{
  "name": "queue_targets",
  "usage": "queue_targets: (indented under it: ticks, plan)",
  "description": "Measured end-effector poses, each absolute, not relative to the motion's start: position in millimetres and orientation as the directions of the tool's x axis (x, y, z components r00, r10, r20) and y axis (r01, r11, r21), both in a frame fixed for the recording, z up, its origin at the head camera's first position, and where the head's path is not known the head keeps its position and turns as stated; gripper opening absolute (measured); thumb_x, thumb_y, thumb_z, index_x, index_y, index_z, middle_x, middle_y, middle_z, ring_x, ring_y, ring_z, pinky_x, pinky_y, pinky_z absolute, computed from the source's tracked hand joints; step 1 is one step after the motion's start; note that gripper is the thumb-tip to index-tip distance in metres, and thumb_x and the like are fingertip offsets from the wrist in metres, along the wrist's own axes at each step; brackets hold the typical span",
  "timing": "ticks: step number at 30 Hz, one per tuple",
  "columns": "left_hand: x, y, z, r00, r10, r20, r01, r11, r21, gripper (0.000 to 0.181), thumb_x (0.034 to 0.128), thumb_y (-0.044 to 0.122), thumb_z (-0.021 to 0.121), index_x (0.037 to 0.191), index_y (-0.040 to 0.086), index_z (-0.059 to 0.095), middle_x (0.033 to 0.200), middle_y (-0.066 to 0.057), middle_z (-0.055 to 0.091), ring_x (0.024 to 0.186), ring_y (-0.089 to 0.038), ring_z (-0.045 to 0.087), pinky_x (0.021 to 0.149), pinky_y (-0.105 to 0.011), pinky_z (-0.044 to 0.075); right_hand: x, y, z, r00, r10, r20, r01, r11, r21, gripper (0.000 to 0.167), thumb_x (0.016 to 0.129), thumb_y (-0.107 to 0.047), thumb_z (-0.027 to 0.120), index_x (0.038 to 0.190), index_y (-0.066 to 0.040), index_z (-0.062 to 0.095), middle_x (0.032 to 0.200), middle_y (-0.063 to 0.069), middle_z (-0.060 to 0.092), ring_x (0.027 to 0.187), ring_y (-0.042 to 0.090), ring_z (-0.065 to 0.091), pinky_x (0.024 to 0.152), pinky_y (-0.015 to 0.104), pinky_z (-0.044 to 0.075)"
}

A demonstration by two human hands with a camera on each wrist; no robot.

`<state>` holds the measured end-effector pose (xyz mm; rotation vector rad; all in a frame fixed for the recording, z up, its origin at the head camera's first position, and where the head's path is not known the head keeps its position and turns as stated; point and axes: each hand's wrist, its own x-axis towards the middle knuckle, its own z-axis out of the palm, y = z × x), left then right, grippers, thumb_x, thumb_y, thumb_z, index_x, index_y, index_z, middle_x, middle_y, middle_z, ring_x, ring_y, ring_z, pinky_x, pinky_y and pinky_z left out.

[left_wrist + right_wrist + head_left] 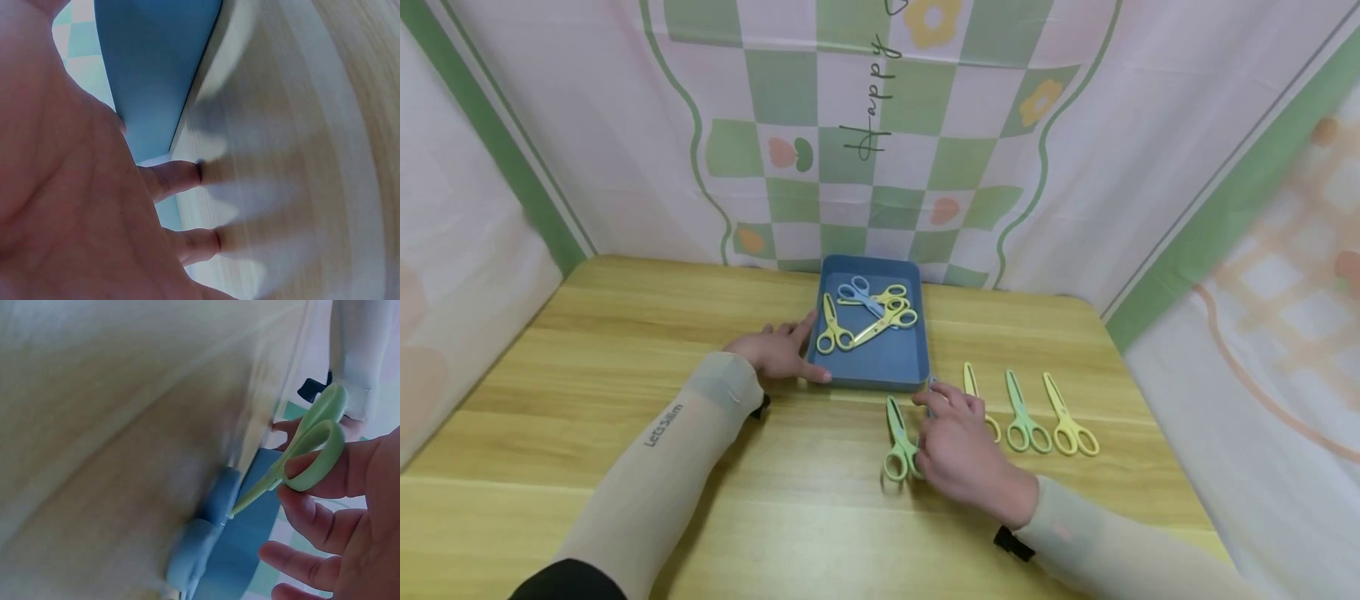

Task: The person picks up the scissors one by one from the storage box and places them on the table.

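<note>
My right hand [973,454] pinches a pair of light green scissors [273,479] by one handle loop, between thumb and index finger. In the right wrist view the scissors are tilted above the table, blades away from the palm. Below them lies a pair of blue scissors [226,490], mostly hidden by the hand in the head view. My left hand [772,353] rests against the left side of a blue tray [891,367], fingers spread, thumb at its front corner. In the tray lie several yellow scissors [834,327] and blue scissors [867,297], some overlapping.
Right of my right hand, yellow scissors [972,383], green scissors [1018,404] and more yellow scissors [1061,408] lie in a row on the wooden table [820,533]. Patterned cloth [850,200] hangs behind the tray and along both sides.
</note>
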<state>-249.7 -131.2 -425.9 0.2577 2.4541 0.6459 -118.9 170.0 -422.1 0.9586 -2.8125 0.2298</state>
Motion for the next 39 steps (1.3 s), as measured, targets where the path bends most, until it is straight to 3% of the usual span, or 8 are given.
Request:
queue_targets:
  ticks: [13, 28, 39]
  plan:
    - [-252.4, -131.7, -426.8, -0.809, 0.31, -0.5, 0.036, 0.875, 0.483, 0.123, 0.0742, 0.075, 0.069, 0.157, 0.037, -0.013, 0.166, -0.013, 0.003, 0.146, -0.048, -0.005, 0.111, -0.069, 0.008, -124.8, 155.7, -428.6, -0.818, -0.563, 0.12, -0.573, 0.815, -0.084, 0.027, 0.069, -0.012, 0.062, 0.051, -0.023, 0.045, 0.12, 0.008, 0.064, 0.128, 0.035, 0.041, 0.096, 0.056, 0.028]
    - [-250.4, -133.0, -425.6, -0.81, 0.321, -0.49, 0.045, 0.868, 0.495, 0.125, 0.0731, 0.076, 0.069, 0.158, 0.035, -0.013, 0.165, -0.014, 0.003, 0.145, -0.049, -0.005, 0.111, -0.069, 0.008, -127.1, 151.2, -428.8, -0.829, -0.557, 0.052, -0.558, 0.83, -0.006, 0.022, 0.067, -0.013, 0.062, 0.052, -0.022, 0.05, 0.117, 0.004, 0.068, 0.126, 0.033, 0.044, 0.095, 0.054, 0.029]
    - [-257.0, -132.0, -433.0, -0.806, 0.302, -0.509, 0.02, 0.873, 0.487, 0.127, 0.0687, 0.079, 0.071, 0.155, 0.041, -0.015, 0.166, -0.01, 0.001, 0.145, -0.049, -0.006, 0.111, -0.069, 0.009, -132.4, 157.9, -414.0, -0.842, -0.525, 0.122, -0.534, 0.843, -0.063, 0.023, 0.069, -0.011, 0.063, 0.052, -0.024, 0.054, 0.12, 0.008, 0.067, 0.127, 0.036, 0.047, 0.099, 0.059, 0.026]
